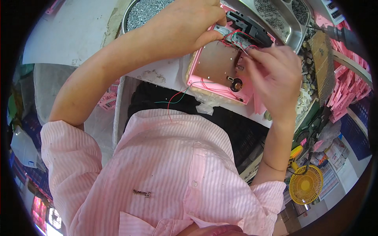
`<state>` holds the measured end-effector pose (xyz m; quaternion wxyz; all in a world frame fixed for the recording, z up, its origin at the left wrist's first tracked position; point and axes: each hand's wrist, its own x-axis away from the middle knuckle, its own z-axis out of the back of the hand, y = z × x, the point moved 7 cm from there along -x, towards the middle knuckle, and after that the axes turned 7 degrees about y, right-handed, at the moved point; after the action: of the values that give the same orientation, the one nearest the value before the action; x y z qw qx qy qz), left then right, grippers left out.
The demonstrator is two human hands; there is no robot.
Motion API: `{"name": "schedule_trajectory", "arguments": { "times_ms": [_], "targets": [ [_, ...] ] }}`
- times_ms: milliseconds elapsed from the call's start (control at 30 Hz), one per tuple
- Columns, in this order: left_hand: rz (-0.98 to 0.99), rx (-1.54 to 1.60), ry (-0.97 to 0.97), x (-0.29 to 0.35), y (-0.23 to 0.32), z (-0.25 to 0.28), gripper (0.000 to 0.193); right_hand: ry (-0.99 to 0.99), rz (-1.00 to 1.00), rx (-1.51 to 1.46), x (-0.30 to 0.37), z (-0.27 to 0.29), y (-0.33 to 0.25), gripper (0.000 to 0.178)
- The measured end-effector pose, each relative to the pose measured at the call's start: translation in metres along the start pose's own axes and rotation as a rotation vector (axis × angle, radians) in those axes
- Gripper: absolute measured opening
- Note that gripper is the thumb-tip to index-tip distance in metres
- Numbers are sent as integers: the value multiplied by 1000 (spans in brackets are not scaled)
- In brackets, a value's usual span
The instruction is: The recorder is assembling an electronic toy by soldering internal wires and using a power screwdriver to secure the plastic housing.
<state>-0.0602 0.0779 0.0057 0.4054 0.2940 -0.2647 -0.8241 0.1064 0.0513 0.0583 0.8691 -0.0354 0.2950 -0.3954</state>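
A pink plastic housing (220,89) lies before me, with a brown panel inside it. A black mechanism (249,28) sits along its far edge, beside a narrow grey part (224,30) with thin red and green wires. My left hand (197,24) pinches the left end of the grey part. Over the wires at its other end is my right hand (275,72), thumb and forefinger closed on a thin wire; motion smears the fingertips. A round dark part with a gold centre (236,85) sits in the near right corner. Loose wires (178,98) trail over the near edge.
Beyond my left forearm stands a metal tray of screws (146,15); another metal tray (289,33) with small dark parts lies behind the housing. A dark power tool (340,37) juts in from the right, above stacked pink plastic parts (350,84). A yellow fan (306,184) is lower right.
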Motion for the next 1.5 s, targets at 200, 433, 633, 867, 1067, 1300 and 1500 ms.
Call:
{"name": "schedule_trajectory", "arguments": {
  "times_ms": [200,433,633,867,1067,1300,1500],
  "targets": [
    [-45,-16,80,-1,-1,-1,24,765,-120,-122,-16,131,90,18],
    [39,156,174,-36,13,37,22,450,-482,-1051,-102,82,111,57],
    [0,200,248,-74,39,33,29,368,-400,-1244,-102,71,74,61],
    [-15,218,244,-73,54,10,21,328,-312,-1328,-95,71,42,60],
    [-168,-37,251,-52,59,26,20,306,-299,-1422,-90,65,29,65],
    [52,-419,28,20,-4,60,23,222,-449,-1226,-80,64,41,47],
    [15,49,468,-9,50,95,37,338,-547,-1198,-81,44,32,45]
  ]
}}
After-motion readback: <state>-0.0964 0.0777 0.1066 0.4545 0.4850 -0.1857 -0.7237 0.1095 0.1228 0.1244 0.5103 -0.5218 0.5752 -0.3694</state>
